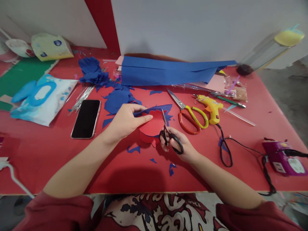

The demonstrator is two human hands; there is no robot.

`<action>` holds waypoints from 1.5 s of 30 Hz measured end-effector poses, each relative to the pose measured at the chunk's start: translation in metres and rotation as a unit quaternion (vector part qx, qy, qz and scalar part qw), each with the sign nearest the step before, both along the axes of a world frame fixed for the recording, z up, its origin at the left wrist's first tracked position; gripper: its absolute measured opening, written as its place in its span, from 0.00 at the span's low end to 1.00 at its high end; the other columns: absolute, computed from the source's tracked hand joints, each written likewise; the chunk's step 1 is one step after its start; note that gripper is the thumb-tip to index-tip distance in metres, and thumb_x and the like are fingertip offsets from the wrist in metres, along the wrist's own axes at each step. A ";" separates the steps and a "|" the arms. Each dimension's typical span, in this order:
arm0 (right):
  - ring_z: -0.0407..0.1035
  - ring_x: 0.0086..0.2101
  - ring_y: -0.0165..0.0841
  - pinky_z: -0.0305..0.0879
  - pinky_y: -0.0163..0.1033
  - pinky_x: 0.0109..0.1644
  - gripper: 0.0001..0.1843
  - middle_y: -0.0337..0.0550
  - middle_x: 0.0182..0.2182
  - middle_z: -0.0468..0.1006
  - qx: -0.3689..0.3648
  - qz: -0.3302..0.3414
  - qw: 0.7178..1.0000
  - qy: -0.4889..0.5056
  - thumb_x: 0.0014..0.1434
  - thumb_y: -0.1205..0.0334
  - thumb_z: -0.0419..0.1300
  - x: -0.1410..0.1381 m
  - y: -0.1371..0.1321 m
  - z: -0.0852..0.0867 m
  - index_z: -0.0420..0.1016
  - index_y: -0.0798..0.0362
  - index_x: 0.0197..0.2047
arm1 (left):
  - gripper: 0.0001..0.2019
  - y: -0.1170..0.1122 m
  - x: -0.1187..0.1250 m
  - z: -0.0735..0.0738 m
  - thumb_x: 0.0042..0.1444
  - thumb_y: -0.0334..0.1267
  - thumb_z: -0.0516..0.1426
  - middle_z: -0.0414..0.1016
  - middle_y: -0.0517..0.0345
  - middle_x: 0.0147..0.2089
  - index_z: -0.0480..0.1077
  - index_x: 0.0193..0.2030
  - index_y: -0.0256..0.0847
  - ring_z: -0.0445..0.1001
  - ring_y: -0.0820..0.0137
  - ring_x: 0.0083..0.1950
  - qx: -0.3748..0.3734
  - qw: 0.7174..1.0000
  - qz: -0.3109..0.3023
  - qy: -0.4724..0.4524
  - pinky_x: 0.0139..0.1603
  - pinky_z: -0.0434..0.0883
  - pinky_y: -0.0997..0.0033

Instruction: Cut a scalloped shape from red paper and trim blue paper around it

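Observation:
My left hand (128, 122) pinches a red paper shape (154, 123) with a wavy edge, together with a sheet of blue paper (156, 108) that lies behind it and sticks out past its far edge. In my right hand (180, 146) is a pair of small black-handled scissors (176, 143), fingers through the loops. Their blades point away from me, at the right edge of the red shape and the blue paper. Small blue scraps (134, 149) lie on the red tabletop nearby, and cut blue pieces (117, 100) are heaped beyond my left hand.
A black phone (86, 119), a wipes pack (44, 99) and wires (83, 98) lie left. Larger scissors (190, 112), a yellow glue gun (211, 107) with its cord (226, 160) and a purple box (284, 158) are right. Folded blue paper (168, 70) lies along the wall.

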State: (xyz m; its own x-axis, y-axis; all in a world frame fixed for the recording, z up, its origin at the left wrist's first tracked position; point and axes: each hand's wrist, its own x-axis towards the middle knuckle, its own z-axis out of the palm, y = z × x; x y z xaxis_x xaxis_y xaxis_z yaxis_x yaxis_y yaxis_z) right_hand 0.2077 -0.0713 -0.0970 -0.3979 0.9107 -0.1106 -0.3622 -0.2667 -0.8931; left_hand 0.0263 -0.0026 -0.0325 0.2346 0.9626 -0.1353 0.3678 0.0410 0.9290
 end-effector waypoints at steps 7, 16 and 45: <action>0.60 0.23 0.26 0.56 0.34 0.26 0.22 0.36 0.26 0.66 -0.003 0.001 1.000 0.000 0.49 0.46 0.62 0.000 -0.001 0.001 0.65 0.53 0.40 | 0.12 0.003 -0.002 0.000 0.42 0.42 0.62 0.77 0.55 0.33 0.75 0.32 0.35 0.72 0.68 0.34 -0.007 1.000 -0.019 0.010 0.37 0.68 0.69; 0.60 0.20 0.25 0.56 0.34 0.24 0.22 0.35 0.25 0.66 0.000 0.008 1.000 0.001 0.48 0.46 0.64 0.000 0.001 -0.003 0.64 0.53 0.38 | 0.13 0.003 -0.004 -0.001 0.43 0.42 0.63 0.77 0.56 0.32 0.75 0.32 0.35 0.72 0.70 0.32 -0.032 0.999 -0.028 -0.015 0.35 0.68 0.71; 0.62 0.22 0.24 0.57 0.32 0.25 0.19 0.36 0.27 0.66 0.032 0.032 0.998 0.032 0.52 0.47 0.61 0.003 0.000 -0.004 0.65 0.53 0.38 | 0.14 0.004 -0.003 -0.001 0.42 0.43 0.63 0.77 0.55 0.35 0.75 0.32 0.35 0.72 0.67 0.37 -0.009 0.998 -0.049 0.039 0.41 0.67 0.68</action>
State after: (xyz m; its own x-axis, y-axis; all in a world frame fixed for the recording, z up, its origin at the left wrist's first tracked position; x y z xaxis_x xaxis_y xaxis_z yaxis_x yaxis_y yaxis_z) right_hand 0.2102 -0.0717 -0.1014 -0.4605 0.8873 -0.0257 -0.4033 -0.2350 -0.8844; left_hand 0.0237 0.0010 -0.0330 0.3147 0.9330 -0.1744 0.4420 0.0185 0.8968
